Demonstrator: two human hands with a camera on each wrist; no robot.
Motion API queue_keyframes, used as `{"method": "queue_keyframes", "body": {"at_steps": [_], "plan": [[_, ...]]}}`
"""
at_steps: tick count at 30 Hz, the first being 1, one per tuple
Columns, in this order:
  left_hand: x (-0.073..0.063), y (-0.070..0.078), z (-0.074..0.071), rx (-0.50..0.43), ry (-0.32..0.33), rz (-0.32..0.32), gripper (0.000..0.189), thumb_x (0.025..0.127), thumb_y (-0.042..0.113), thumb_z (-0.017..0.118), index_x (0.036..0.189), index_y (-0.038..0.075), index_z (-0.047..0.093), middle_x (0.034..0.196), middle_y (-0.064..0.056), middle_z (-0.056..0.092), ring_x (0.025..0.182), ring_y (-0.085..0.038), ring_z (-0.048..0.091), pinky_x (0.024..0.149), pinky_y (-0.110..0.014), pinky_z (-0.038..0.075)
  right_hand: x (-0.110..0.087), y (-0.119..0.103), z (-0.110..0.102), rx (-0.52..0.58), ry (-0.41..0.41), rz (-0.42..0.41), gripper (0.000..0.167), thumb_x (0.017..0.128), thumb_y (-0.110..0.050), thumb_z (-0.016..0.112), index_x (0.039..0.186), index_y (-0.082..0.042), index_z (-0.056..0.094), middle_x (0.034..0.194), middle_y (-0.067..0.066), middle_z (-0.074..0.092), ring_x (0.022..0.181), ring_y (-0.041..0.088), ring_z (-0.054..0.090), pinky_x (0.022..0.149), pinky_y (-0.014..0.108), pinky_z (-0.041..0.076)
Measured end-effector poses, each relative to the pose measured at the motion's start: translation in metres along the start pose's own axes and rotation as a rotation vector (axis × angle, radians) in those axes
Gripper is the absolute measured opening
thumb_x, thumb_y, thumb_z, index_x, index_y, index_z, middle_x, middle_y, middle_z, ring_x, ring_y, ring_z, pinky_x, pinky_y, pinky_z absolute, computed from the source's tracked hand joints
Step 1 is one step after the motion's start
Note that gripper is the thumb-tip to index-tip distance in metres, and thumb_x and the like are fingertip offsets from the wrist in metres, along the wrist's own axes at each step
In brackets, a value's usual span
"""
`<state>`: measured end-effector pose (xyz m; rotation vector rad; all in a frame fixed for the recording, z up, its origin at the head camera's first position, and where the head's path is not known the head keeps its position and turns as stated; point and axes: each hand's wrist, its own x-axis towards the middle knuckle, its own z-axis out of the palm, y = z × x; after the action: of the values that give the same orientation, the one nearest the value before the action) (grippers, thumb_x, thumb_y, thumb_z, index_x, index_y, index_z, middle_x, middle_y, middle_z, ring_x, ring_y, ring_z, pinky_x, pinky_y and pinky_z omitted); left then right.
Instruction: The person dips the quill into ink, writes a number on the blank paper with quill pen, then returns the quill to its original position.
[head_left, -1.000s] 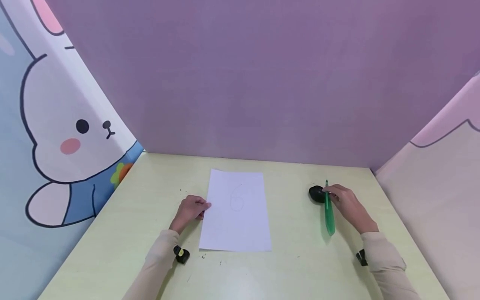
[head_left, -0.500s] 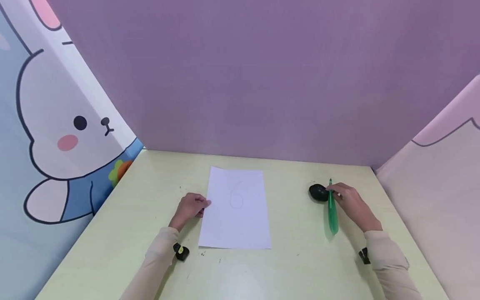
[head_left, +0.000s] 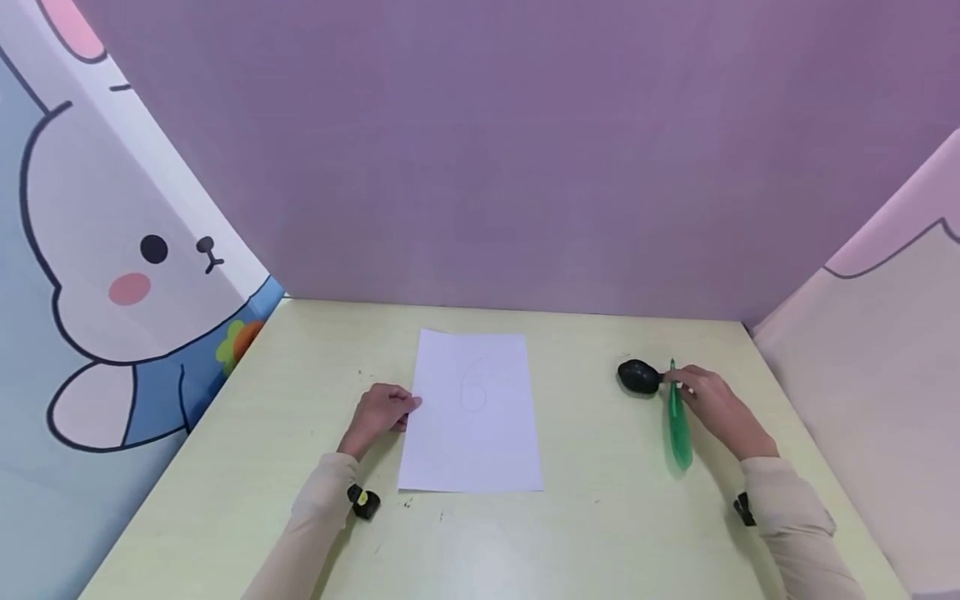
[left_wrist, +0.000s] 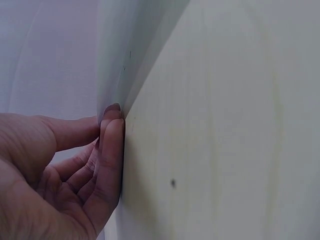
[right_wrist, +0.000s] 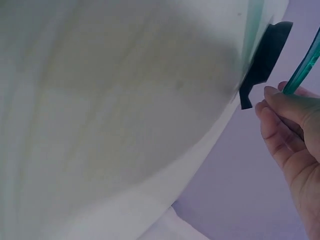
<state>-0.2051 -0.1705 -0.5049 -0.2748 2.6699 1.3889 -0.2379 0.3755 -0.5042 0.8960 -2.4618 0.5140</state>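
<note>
A white sheet of paper [head_left: 472, 450] with a thin, faint outline like a 6 lies on the table. My left hand [head_left: 381, 417] pinches its left edge; in the left wrist view the thumb and fingers [left_wrist: 110, 160] meet at that edge, which is lifted slightly. At the right, my right hand [head_left: 712, 408] pinches a translucent green, feather-shaped pen [head_left: 679, 433] near its narrow end, its broad end pointing toward me. Just left of those fingertips lies a rounded black object [head_left: 639, 377] with a short neck; the right wrist view shows its dark side [right_wrist: 267, 55]. Whether the fingertips touch the neck, I cannot tell.
The pale table [head_left: 570, 533] has a few small dark marks near the paper. A purple wall [head_left: 495, 167] rises behind it, with a rabbit picture [head_left: 112, 250] at the left and a pale pink-and-white panel [head_left: 885, 350] at the right.
My right hand and the green pen have moved to the right, uncovering more of the black object and its neck. The left hand keeps its place at the paper's edge.
</note>
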Motion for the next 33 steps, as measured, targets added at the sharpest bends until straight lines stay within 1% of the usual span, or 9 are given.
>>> {"method": "queue_keyframes", "body": {"at_steps": [3,8,11,15,18,20,25,28,33], "plan": [[0.0,-0.002,0.0,-0.002,0.0,0.006,0.022,0.099,0.019,0.071,0.104,-0.003,0.074,0.08,-0.009,0.071,0.064,-0.013,0.067,0.063,-0.026,0.06,-0.002,-0.001,-0.001,-0.007,-0.013,0.0,0.043,0.07,0.03,0.076,0.103,0.003,0.073,0.092,0.018,0.073,0.078,0.033,0.072,0.064,0.042,0.062],[-0.002,-0.002,0.001,-0.009,0.004,0.003,0.021,0.099,0.019,0.072,0.102,-0.002,0.074,0.078,-0.008,0.07,0.063,-0.013,0.066,0.062,-0.026,0.059,-0.006,-0.003,-0.001,-0.016,-0.071,0.018,0.037,0.073,0.026,0.077,0.101,0.004,0.073,0.094,0.018,0.073,0.08,0.034,0.072,0.065,0.041,0.062],[-0.004,-0.002,0.0,-0.012,-0.007,0.006,0.021,0.099,0.019,0.072,0.102,-0.002,0.074,0.077,-0.008,0.069,0.062,-0.013,0.066,0.062,-0.025,0.059,-0.009,-0.004,-0.001,-0.024,-0.091,0.013,0.035,0.074,0.026,0.076,0.1,0.003,0.073,0.092,0.016,0.072,0.079,0.032,0.072,0.065,0.039,0.062],[-0.005,-0.003,-0.002,-0.012,-0.012,0.012,0.021,0.1,0.019,0.071,0.102,-0.002,0.074,0.078,-0.008,0.069,0.064,-0.013,0.065,0.062,-0.025,0.059,-0.011,-0.007,0.0,-0.035,-0.11,0.011,0.034,0.076,0.025,0.075,0.099,0.001,0.073,0.089,0.011,0.069,0.076,0.025,0.069,0.064,0.036,0.061],[-0.005,-0.004,-0.003,-0.016,-0.009,0.011,0.021,0.1,0.02,0.071,0.102,-0.001,0.074,0.079,-0.007,0.069,0.066,-0.013,0.065,0.063,-0.025,0.06,-0.011,-0.01,0.001,-0.034,-0.133,0.035,0.031,0.08,0.023,0.073,0.101,0.0,0.073,0.088,0.008,0.067,0.076,0.023,0.067,0.066,0.036,0.06],[-0.004,-0.005,-0.004,-0.019,-0.009,0.011,0.022,0.1,0.02,0.071,0.103,-0.001,0.074,0.08,-0.008,0.069,0.067,-0.013,0.065,0.064,-0.026,0.061,-0.011,-0.012,0.001,-0.037,-0.151,0.052,0.029,0.082,0.022,0.072,0.103,0.001,0.072,0.088,0.009,0.067,0.078,0.023,0.068,0.068,0.038,0.06],[-0.005,-0.008,-0.006,-0.023,-0.016,0.016,0.022,0.1,0.021,0.071,0.102,-0.001,0.075,0.079,-0.007,0.069,0.066,-0.013,0.065,0.064,-0.025,0.06,-0.013,-0.019,0.003,-0.044,-0.187,0.094,0.027,0.086,0.021,0.068,0.104,0.002,0.072,0.093,0.015,0.068,0.085,0.03,0.07,0.072,0.043,0.061],[-0.005,-0.01,-0.007,-0.025,-0.018,0.019,0.022,0.1,0.021,0.072,0.101,-0.001,0.075,0.078,-0.007,0.068,0.065,-0.012,0.065,0.063,-0.025,0.06,-0.015,-0.021,0.005,-0.046,-0.189,0.112,0.027,0.087,0.022,0.066,0.103,0.002,0.072,0.095,0.016,0.068,0.087,0.033,0.07,0.073,0.045,0.061],[-0.008,-0.012,-0.009,-0.036,-0.024,0.017,0.023,0.1,0.022,0.072,0.099,-0.001,0.075,0.078,-0.007,0.068,0.065,-0.012,0.065,0.063,-0.025,0.06,-0.018,-0.021,0.01,-0.033,-0.184,0.122,0.024,0.088,0.021,0.064,0.101,0.003,0.073,0.095,0.018,0.069,0.086,0.036,0.071,0.073,0.046,0.061]]}}
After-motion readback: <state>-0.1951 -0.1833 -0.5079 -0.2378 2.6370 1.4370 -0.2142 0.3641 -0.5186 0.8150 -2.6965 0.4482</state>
